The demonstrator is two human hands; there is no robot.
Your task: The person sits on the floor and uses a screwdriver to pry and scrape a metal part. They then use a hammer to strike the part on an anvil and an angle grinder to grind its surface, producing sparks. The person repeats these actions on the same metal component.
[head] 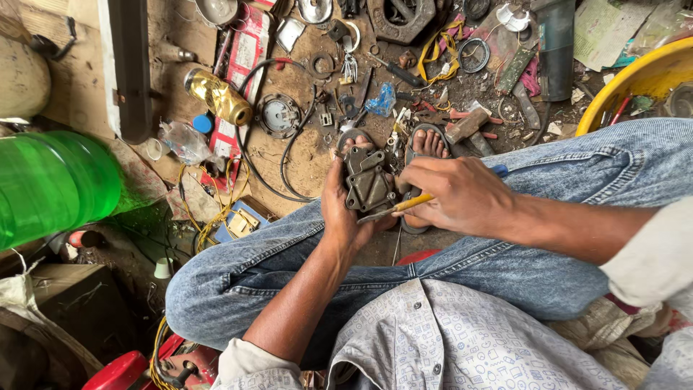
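I see the left hand (345, 209) wrapped around a grimy metal housing (368, 180), held above the knees over the littered floor (303, 155). The right hand (462, 195) pinches a yellow-handled screwdriver (404, 206) (tip at the housing's lower edge). I'd keep the housing braced and the tip seated square.

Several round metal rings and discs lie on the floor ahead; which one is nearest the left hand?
The dark round disc beside the gold can lies nearest the left hand; the other rings sit farther up, near the top edge.
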